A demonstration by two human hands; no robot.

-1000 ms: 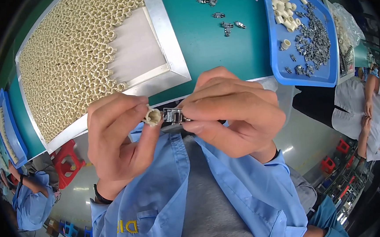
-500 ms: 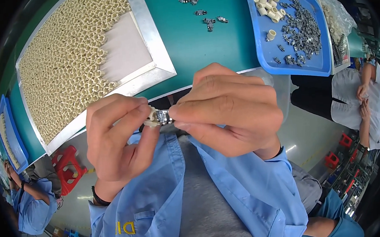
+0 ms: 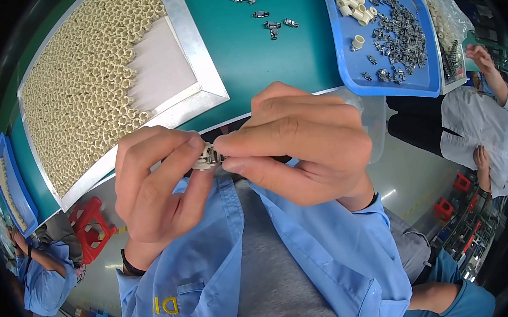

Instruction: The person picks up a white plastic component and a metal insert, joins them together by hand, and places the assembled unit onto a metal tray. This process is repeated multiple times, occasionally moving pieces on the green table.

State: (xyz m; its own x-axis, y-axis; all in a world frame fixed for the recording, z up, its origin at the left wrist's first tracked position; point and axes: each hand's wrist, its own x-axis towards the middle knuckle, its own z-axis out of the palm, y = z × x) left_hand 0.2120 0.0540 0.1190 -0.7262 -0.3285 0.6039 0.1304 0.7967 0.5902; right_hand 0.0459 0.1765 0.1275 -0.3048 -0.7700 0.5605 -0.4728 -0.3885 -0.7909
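Note:
Between the fingertips of my left hand (image 3: pixel 157 186) is a small cream cylindrical socket (image 3: pixel 202 164), gripped by its side. My right hand (image 3: pixel 309 146) pinches the end of a small shiny metal contact clip (image 3: pixel 212 155). That clip sits partly inside the socket's opening, and my right thumb and forefinger almost touch the socket. Both hands are raised in front of my chest, just off the near edge of the green table (image 3: pixel 259 58). My fingers hide part of both pieces.
A metal-framed tray (image 3: pixel 210 82) packed with cream sockets is at the left. At the right, a blue tray (image 3: pixel 345 72) holds loose sockets and a heap of metal clips. Several metal clips (image 3: pixel 272 27) lie on the table. Another person (image 3: pixel 475 113) stands at right.
My right hand has moved slightly left toward the socket. The metal clip now sits deeper in it, with less showing. The person at right has raised one hand.

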